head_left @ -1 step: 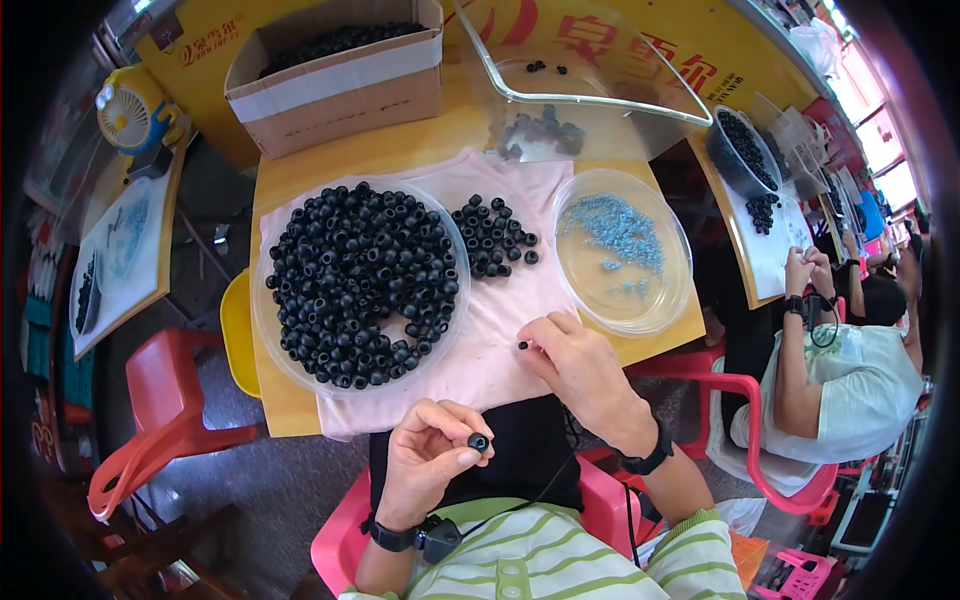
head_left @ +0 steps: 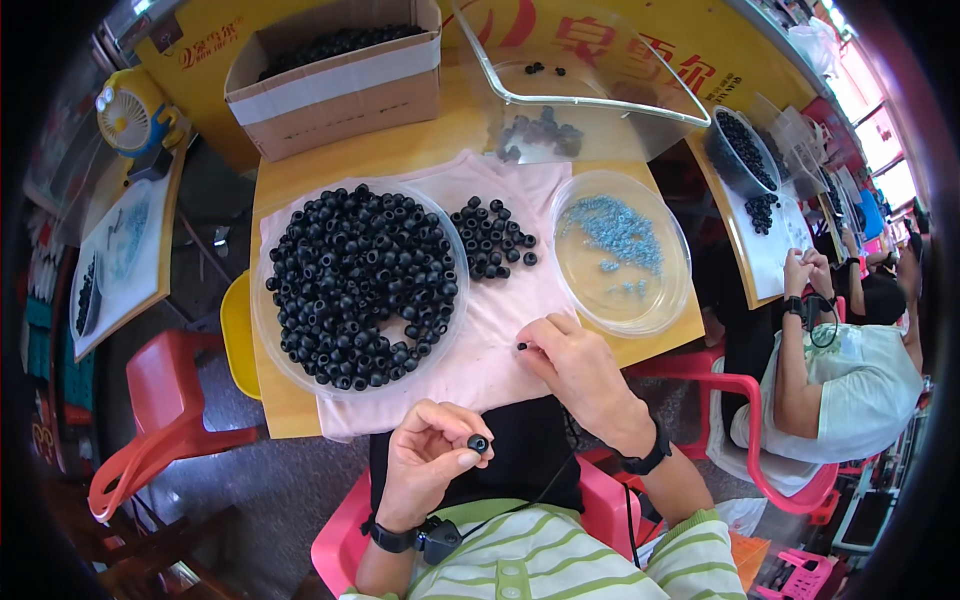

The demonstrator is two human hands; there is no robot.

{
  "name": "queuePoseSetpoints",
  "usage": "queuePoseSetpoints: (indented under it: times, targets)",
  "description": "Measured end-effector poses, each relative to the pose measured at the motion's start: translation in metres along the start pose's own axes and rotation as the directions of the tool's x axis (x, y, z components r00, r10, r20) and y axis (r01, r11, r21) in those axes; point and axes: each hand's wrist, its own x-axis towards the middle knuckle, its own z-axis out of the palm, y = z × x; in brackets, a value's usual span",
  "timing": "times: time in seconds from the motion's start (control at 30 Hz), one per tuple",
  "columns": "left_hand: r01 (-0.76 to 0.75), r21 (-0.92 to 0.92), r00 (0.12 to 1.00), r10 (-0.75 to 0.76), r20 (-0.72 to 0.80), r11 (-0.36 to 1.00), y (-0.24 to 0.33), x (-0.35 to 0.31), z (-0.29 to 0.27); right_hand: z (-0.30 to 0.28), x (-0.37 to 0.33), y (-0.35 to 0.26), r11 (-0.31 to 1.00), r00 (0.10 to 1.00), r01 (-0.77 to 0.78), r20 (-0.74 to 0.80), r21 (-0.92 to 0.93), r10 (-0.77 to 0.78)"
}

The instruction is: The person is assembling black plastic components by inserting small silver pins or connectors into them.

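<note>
My left hand (head_left: 424, 465) is closed near the table's front edge, with a black hollow plastic piece (head_left: 479, 443) pinched between thumb and fingers. Its open end faces up and right. Over the pink cloth (head_left: 480, 370), my right hand (head_left: 580, 368) is closed in a pinch. A tiny dark tip (head_left: 522, 346) shows between its fingers, too small to name. To the left lies a round clear tray (head_left: 459, 300) heaped with similar black pieces (head_left: 365, 270), and several more (head_left: 490, 235) lie loose beside it. A round clear tub (head_left: 625, 325) on the right holds small light-blue bits (head_left: 615, 230).
Behind the trays stand a cardboard box (head_left: 350, 110) of black pieces and a tilted clear plastic bin (head_left: 620, 130). A red chair (head_left: 175, 390) and yellow stool (head_left: 238, 335) are at left. Another person (head_left: 840, 370) sits at a table on the right.
</note>
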Motion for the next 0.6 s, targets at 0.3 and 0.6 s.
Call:
queuePoseSetpoints:
  times: [0.3,0.6]
  targets:
    - [-0.008,0.018,0.999,0.007,0.046,1.000,-0.006,-0.002,-0.004,0.003,-0.009,0.006,0.951,0.993,-0.099,-0.040,0.292,0.115]
    - [0.054,0.038,0.993,-0.050,-0.102,0.998,-0.005,0.015,0.020,-0.022,-0.020,-0.011,0.545,0.964,-0.228,0.108,0.807,0.243]
